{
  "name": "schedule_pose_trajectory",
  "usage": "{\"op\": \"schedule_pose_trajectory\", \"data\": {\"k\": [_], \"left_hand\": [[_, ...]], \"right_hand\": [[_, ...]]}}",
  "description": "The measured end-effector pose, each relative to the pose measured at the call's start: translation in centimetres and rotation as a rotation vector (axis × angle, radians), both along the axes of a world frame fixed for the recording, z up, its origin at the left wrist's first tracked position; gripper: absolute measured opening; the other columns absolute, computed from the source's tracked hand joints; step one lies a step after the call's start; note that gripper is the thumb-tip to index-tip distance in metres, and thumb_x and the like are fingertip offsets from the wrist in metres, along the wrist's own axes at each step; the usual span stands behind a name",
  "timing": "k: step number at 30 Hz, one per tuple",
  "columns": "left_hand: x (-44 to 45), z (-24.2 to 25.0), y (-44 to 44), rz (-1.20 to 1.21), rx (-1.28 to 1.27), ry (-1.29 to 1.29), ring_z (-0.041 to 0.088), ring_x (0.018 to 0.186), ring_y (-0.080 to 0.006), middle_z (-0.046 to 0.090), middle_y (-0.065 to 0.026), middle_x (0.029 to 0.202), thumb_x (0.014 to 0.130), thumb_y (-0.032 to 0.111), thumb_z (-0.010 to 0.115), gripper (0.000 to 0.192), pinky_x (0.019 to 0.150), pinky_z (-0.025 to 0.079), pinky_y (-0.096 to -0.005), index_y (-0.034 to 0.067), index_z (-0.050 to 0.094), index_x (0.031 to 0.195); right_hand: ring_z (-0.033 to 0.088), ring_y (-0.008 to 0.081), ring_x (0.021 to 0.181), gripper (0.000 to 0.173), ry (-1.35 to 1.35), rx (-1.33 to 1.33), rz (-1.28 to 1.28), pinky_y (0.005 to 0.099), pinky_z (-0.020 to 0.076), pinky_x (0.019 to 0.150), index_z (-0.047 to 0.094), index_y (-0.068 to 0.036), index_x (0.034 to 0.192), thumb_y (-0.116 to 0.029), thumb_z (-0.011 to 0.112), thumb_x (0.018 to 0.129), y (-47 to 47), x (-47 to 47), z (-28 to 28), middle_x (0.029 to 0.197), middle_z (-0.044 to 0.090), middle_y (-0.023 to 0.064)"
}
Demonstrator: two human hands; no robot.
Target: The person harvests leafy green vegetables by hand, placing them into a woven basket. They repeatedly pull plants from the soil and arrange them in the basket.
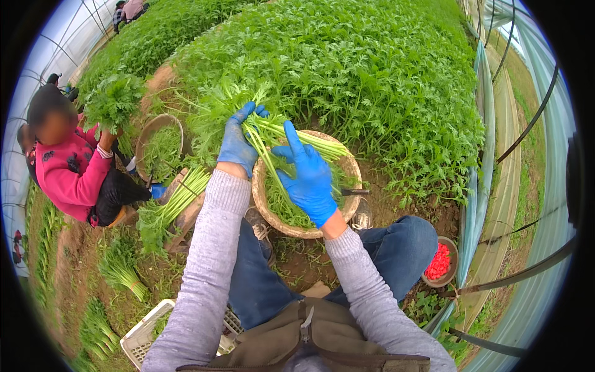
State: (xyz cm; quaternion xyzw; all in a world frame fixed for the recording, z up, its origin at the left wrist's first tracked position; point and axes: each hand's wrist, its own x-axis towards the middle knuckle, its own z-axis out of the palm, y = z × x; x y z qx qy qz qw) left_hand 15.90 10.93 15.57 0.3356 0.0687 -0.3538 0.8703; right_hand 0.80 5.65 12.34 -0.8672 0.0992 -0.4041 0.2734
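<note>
My left hand [240,139], in a blue glove, is closed round a bunch of leafy greens [320,145] whose pale stems point right over a round basin [274,223]. In a blue glove too, my right hand [304,174] is at the stems, index finger raised; a few separate stems pass behind its thumb and hang into the basin. Whether it grips them I cannot tell. Loose green trimmings [286,209] lie in the basin. A dark handle or blade [355,191] sticks out over the basin's right rim.
A person in a pink top [69,172] sits at left, holding greens near another basin [179,122]. Bundled greens [186,190] rest on a wooden board; more bundles [125,269] lie on the soil. A white crate [139,332], a bowl of red pieces [438,262] and growing greens [353,69] surround me.
</note>
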Motion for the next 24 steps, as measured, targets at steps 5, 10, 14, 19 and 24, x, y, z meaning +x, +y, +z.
{"op": "schedule_pose_trajectory", "data": {"k": [5,10,14,19,24], "left_hand": [[0.0,-0.2,-0.1,-0.055,-0.046,-0.066,0.06,0.081,-0.0198,0.064,-0.0082,0.091,0.084,0.014,0.059,0.02,0.074,0.052,-0.0355,0.005,0.057,0.102],[0.0,-0.5,-0.2,-0.073,-0.041,-0.126,0.061,0.082,-0.0205,0.064,-0.0084,0.091,0.084,0.014,0.06,0.022,0.074,0.052,-0.0354,0.005,0.057,0.103],[-0.2,-0.4,-0.1,-0.069,-0.061,-0.177,0.063,0.075,-0.0177,0.066,-0.0066,0.089,0.082,0.014,0.064,0.019,0.069,0.054,-0.0336,0.007,0.061,0.099],[-0.4,0.0,0.1,-0.084,-0.074,-0.193,0.063,0.075,-0.0183,0.066,-0.0074,0.088,0.082,0.012,0.063,0.02,0.068,0.054,-0.0332,0.006,0.06,0.1],[0.2,0.1,0.3,0.014,-0.061,-0.236,0.061,0.07,-0.0184,0.064,-0.0075,0.084,0.083,0.011,0.062,0.018,0.064,0.053,-0.0315,0.005,0.058,0.099]], "right_hand": [[0.061,0.023,0.064,0.088,0.084,0.002,-0.052,0.034,0.0492,0.059,0.024,-0.012,0.143,-0.011,0.072,0.069,0.3,0.3,-0.1,0.088,0.067,0.0016],[0.061,0.0248,0.062,0.088,0.137,-0.013,-0.094,0.0349,0.0486,0.057,0.023,-0.008,0.143,-0.013,0.07,0.069,0.4,0.4,-0.3,0.08,0.066,0.0033],[0.06,0.0248,0.061,0.088,0.126,-0.034,-0.117,0.0352,0.0487,0.056,0.023,-0.007,0.143,-0.01,0.07,0.067,0.4,0.4,-0.6,0.077,0.065,0.0038],[0.06,0.0245,0.059,0.087,0.111,0.066,-0.12,0.0354,0.0488,0.055,0.026,-0.012,0.143,-0.006,0.068,0.066,0.7,0.5,-1.2,0.072,0.064,0.0044],[0.059,0.0241,0.056,0.086,0.095,0.039,-0.157,0.0358,0.0481,0.052,0.028,-0.017,0.142,-0.002,0.064,0.065,0.1,0.0,-3.4,0.067,0.062,0.0041]]}}
